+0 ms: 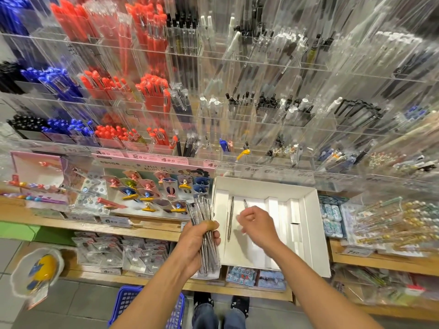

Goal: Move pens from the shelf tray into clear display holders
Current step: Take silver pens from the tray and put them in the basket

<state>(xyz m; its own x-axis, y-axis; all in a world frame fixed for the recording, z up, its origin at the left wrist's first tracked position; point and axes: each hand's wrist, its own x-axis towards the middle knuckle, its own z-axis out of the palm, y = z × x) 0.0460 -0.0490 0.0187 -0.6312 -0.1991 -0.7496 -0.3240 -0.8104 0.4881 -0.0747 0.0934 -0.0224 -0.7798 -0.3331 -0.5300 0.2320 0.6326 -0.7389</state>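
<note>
My left hand [198,241] grips a thick bundle of clear-wrapped pens [204,230], held upright just left of the white shelf tray [313,224]. My right hand [257,225] hovers over the tray's middle with curled fingers pinching one pen [245,204], whose tip sticks out above the fingers. Another single pen [230,218] lies lengthwise on the tray floor between my hands. Rows of clear display holders [240,115] fill the wall above, holding red, blue, black and clear pens.
A pink display card of novelty pens [154,188] stands left of the tray. Packs of erasers [331,217] and gold-topped pens [392,222] lie to the right. A blue basket [128,302] stands on the floor by my feet. Packaged goods sit on the lower wooden shelf [147,231].
</note>
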